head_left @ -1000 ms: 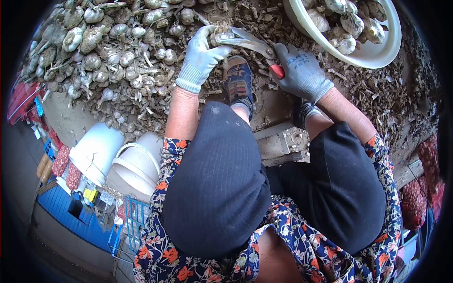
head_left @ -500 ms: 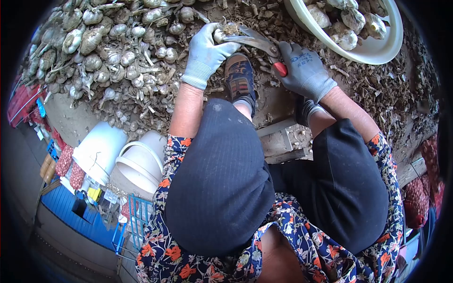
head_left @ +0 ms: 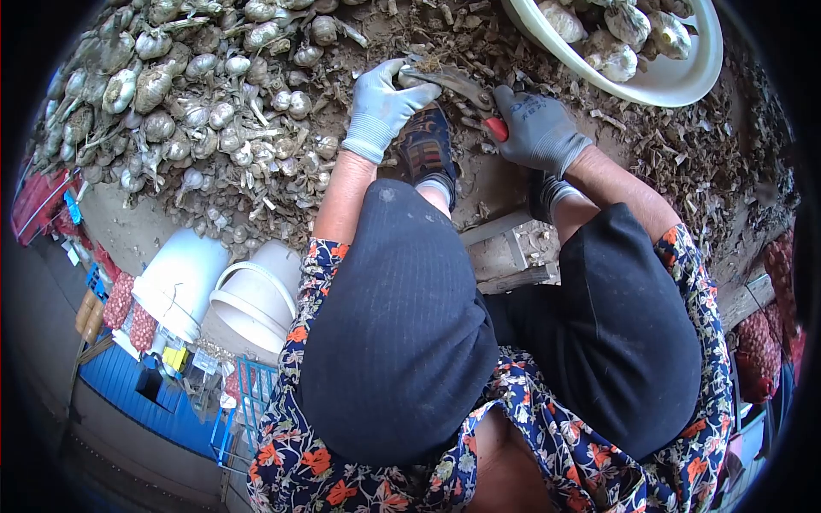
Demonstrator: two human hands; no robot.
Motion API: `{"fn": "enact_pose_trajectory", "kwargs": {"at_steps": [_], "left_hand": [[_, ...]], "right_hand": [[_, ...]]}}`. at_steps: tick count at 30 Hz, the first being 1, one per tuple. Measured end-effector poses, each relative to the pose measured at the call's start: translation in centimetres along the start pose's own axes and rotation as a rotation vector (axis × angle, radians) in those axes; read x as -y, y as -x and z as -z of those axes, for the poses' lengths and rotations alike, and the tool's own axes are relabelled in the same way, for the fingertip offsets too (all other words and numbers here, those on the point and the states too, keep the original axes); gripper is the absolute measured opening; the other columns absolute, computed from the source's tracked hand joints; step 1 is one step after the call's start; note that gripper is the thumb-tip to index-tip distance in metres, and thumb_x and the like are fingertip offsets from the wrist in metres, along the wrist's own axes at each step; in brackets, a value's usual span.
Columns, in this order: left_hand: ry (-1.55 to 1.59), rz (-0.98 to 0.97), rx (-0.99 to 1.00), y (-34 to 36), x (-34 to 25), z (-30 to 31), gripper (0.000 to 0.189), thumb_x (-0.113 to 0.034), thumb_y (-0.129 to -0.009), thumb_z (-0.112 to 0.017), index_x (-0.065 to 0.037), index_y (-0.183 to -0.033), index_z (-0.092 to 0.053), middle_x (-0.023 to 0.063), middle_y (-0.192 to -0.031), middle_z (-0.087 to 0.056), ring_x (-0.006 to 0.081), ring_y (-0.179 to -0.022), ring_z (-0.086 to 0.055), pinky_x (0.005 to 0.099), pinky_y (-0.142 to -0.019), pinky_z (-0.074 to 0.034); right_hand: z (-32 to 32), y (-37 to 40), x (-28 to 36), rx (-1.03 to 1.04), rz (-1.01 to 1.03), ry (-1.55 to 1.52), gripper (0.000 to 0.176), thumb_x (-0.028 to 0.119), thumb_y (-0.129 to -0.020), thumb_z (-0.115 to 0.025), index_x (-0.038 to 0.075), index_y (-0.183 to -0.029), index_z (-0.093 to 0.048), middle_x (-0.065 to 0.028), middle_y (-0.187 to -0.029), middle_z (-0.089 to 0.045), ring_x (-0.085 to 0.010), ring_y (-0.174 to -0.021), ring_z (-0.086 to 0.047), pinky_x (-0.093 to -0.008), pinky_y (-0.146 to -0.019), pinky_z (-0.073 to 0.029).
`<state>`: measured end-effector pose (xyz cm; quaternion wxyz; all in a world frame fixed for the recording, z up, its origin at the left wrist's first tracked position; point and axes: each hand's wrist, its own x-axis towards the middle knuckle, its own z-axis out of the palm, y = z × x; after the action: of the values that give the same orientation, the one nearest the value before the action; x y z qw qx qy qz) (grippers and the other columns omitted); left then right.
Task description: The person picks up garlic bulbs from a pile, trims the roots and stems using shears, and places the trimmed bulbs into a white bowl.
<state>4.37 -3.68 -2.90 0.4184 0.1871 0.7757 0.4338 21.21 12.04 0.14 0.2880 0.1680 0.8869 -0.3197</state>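
My left hand (head_left: pixel 379 113), in a grey glove, is closed around a garlic bulb (head_left: pixel 408 79) whose roots face up and away. My right hand (head_left: pixel 539 130), gloved too, grips a pair of shears (head_left: pixel 463 86) by the red handle. The blades reach across to the root side of the bulb and lie close together there. Fingers of the left hand partly cover the bulb, so its stem end is hidden. Both hands are above my shoe (head_left: pixel 425 147). To the left spreads a large heap of garlic bulbs (head_left: pixel 196 114) with dry stems.
A pale tub (head_left: pixel 706 79) holding trimmed garlic bulbs stands at the upper right. Stem and root scraps (head_left: pixel 676 158) cover the ground to the right. Two white buckets (head_left: pixel 181 274) are at the lower left, with red net sacks (head_left: pixel 758 346) at the far right.
The shears' blades, spread apart before, are now nearly together at the bulb's roots. My right hand has moved slightly left and down; the whole view has shifted a little.
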Motion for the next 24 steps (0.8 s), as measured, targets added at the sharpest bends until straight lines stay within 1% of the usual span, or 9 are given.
{"fn": "enact_pose_trajectory", "kwargs": {"at_steps": [4, 7, 10, 12, 14, 16, 17, 21, 24], "left_hand": [[-0.265, -0.027, 0.012, 0.7, -1.7, -0.1, 0.032, -0.020, -0.068, -0.080, -0.004, -0.094, -0.069, -0.0025, -0.073, -0.063, 0.0060, -0.065, -0.055, 0.0223, -0.065, -0.049], [0.293, 0.047, 0.117, 2.2, -3.7, 0.2, 0.035, -0.019, -0.072, -0.079, 0.001, -0.098, -0.067, -0.0038, -0.073, -0.061, 0.0032, -0.061, -0.052, 0.0189, -0.055, -0.043], [0.614, 0.110, 0.597, 1.9, -4.1, 4.1, 0.029, -0.012, -0.079, -0.071, 0.003, -0.104, -0.064, -0.0014, -0.074, -0.061, -0.0010, -0.052, -0.045, 0.0152, -0.045, -0.032], [0.938, 0.215, 0.502, 0.5, -1.6, 3.7, 0.029, -0.008, -0.082, -0.067, 0.003, -0.108, -0.061, -0.0004, -0.077, -0.062, 0.0024, -0.055, -0.051, 0.0167, -0.048, -0.039], [1.111, 0.064, 0.330, 0.0, 1.3, 3.3, 0.044, -0.009, -0.083, -0.065, 0.004, -0.123, -0.049, 0.0042, -0.093, -0.057, 0.0148, -0.080, -0.056, 0.0266, -0.070, -0.049], [1.178, 0.073, 0.178, 0.3, 0.1, 2.2, 0.036, -0.006, -0.083, -0.065, -0.001, -0.116, -0.054, 0.0034, -0.094, -0.058, 0.0155, -0.084, -0.057, 0.0294, -0.071, -0.051], [1.185, 0.076, 0.178, 0.4, 0.2, 1.6, 0.036, -0.006, -0.083, -0.065, -0.001, -0.116, -0.054, 0.0034, -0.094, -0.058, 0.0155, -0.084, -0.057, 0.0294, -0.071, -0.051], [1.103, -0.041, 0.151, 0.3, -0.1, 1.1, 0.031, -0.005, -0.083, -0.065, -0.005, -0.113, -0.056, 0.0022, -0.096, -0.059, 0.0148, -0.089, -0.058, 0.0306, -0.072, -0.051], [1.006, -0.074, 0.171, 0.5, -0.7, 0.2, 0.033, -0.004, -0.083, -0.066, -0.005, -0.114, -0.056, 0.0015, -0.096, -0.061, 0.0122, -0.084, -0.059, 0.0287, -0.071, -0.051]], "right_hand": [[-1.1, 0.7, -0.9, -0.040, 0.026, 0.004, 0.034, 0.030, -0.086, -0.055, 0.000, -0.102, -0.047, -0.0235, -0.085, -0.064, -0.0398, -0.086, -0.063, -0.0475, -0.077, -0.048], [-1.3, 1.3, -1.6, -0.092, 0.009, -0.072, 0.030, 0.029, -0.087, -0.054, 0.003, -0.099, -0.047, -0.0231, -0.082, -0.062, -0.0412, -0.083, -0.061, -0.0494, -0.074, -0.047], [-1.4, 2.0, -3.0, -0.109, -0.065, -0.181, 0.026, 0.027, -0.085, -0.057, 0.004, -0.094, -0.049, -0.0246, -0.084, -0.061, -0.0419, -0.082, -0.060, -0.0488, -0.074, -0.046], [-1.9, 2.4, -3.1, -0.200, 0.025, -0.185, 0.030, 0.031, -0.086, -0.055, 0.003, -0.095, -0.051, -0.0258, -0.085, -0.063, -0.0427, -0.086, -0.061, -0.0505, -0.077, -0.046], [-0.6, 2.4, -2.6, -0.223, 0.012, -0.238, 0.033, 0.034, -0.085, -0.057, 0.002, -0.092, -0.054, -0.0214, -0.079, -0.064, -0.0362, -0.081, -0.064, -0.0462, -0.074, -0.048], [1.0, 3.3, -2.1, 0.198, -0.206, -0.767, 0.035, 0.036, -0.083, -0.061, 0.001, -0.089, -0.056, -0.0137, -0.074, -0.063, -0.0244, -0.072, -0.063, -0.0385, -0.069, -0.049], [1.3, 3.8, -1.7, 0.216, -0.186, -0.815, 0.026, 0.027, -0.085, -0.064, 0.003, -0.085, -0.054, -0.0009, -0.066, -0.054, -0.0082, -0.057, -0.051, -0.0256, -0.051, -0.042], [0.3, 3.4, -1.6, 0.423, -0.164, -0.962, 0.039, 0.041, -0.088, -0.061, 0.003, -0.088, -0.057, -0.0053, -0.075, -0.060, -0.0122, -0.068, -0.056, -0.0282, -0.064, -0.047], [1.4, 2.3, 0.0, 0.326, -0.022, -0.955, 0.041, 0.042, -0.088, -0.061, 0.001, -0.088, -0.057, -0.0036, -0.073, -0.059, -0.0103, -0.068, -0.054, -0.0268, -0.065, -0.046]]}}
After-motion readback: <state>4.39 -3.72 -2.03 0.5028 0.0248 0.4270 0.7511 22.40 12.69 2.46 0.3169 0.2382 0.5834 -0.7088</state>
